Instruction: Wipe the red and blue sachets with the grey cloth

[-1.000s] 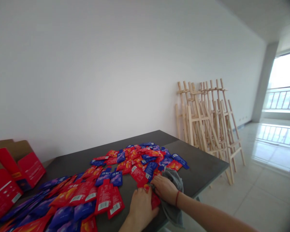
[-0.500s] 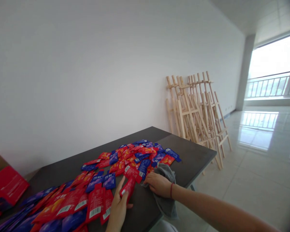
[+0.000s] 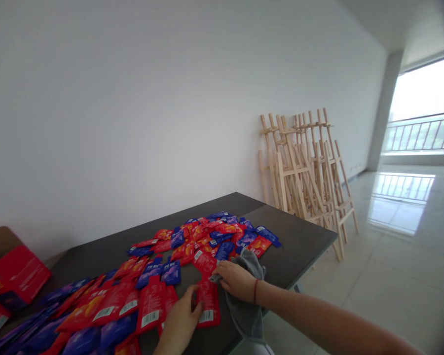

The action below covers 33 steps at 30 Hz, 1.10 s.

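Observation:
My left hand (image 3: 183,313) has its fingers curled at the left edge of a red pouch (image 3: 209,308), which lies barcode side up on the dark table (image 3: 281,236). My right hand (image 3: 237,282) grips a bunched grey cloth (image 3: 248,313) at the top end of that pouch. The rest of the cloth hangs over the table's front edge. Just beyond the fingers lies another red pouch (image 3: 204,262), at the near side of a loose pile of red and blue pouches. My right hand partly covers the upper end of the held pouch.
Overlapping rows of red and blue pouches (image 3: 113,305) spread over the table's left side. An open red carton (image 3: 22,273) stands at the far left. Wooden easels (image 3: 303,172) lean on the white wall behind the table's right end.
The red pouch, tilted up in my left hand before, now lies flat on the table. My right hand has brought the cloth left onto its top end.

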{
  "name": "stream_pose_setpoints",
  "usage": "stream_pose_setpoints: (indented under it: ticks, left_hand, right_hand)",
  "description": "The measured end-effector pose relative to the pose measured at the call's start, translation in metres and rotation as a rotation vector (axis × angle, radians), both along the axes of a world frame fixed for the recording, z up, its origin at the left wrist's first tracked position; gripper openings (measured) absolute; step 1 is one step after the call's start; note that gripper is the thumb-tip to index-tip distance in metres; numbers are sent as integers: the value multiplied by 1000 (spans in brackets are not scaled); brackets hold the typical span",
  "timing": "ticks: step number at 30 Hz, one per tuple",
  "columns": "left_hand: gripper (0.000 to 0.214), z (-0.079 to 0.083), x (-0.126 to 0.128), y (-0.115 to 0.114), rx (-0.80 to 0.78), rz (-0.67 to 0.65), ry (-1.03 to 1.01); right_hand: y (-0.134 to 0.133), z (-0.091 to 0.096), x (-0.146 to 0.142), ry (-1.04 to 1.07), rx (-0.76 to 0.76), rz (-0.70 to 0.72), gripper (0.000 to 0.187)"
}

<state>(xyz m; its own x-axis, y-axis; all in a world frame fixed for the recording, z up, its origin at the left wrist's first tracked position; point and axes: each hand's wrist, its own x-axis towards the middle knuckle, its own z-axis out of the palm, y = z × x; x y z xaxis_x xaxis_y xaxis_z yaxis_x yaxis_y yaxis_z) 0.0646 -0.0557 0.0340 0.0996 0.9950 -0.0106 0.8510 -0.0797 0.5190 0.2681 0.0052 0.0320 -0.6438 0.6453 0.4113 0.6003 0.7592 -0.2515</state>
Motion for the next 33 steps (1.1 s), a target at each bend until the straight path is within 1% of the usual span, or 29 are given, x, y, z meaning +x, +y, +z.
stream_pose_setpoints:
  ticks: [1,3,5,7,9,10,12,17,19,21,23,25,27,30,31,33]
  left_hand:
    - [44,-2,2,-1,89,-10,54]
    - [55,-8,5,-4,268,-10,142]
    - [71,-16,7,-7,382,-11,183]
    - [80,-25,7,-8,376,-22,180]
    - [84,-30,7,-9,298,-31,164]
    - [86,-32,8,-8,266,-37,158]
    - [86,-32,9,-8,248,-42,157]
    - [81,-30,12,-10,321,-12,165]
    - [82,-31,12,-11,359,-22,167]
    - [84,-34,11,-11,390,-26,168]
    - [85,-37,10,-9,407,-20,167]
    - [85,-40,9,-8,417,-19,160]
    - [84,-43,8,-6,430,-22,152]
    - [82,-44,8,-6,447,-27,161]
    - [82,-44,9,-7,445,-25,163]
    - [82,-42,11,-7,427,-17,158]
  right_hand:
    - [-1,1,-1,7,-6,-9,24]
    - [-5,1,-3,-10,-19,20,24]
    - [-11,-2,-2,-89,-7,145,26]
    - [-17,-7,1,-183,21,286,28]
    - [-21,-11,4,-236,50,339,29]
    - [-21,-12,5,-248,64,328,28]
    - [-17,-13,4,-266,86,257,24]
    - [5,-9,-19,-285,118,-1,20]
    - [12,-7,-30,-290,119,-47,21]
    - [15,-5,-39,-302,122,-38,21]
    - [12,-6,-44,-320,146,25,19]
    - [3,-8,-44,-331,182,122,17]
    - [-10,-11,-37,-319,209,244,16]
    - [-28,-16,-21,-258,195,432,19]
    - [-31,-17,-15,-236,182,449,21]
    - [-32,-17,-5,-213,148,428,23]
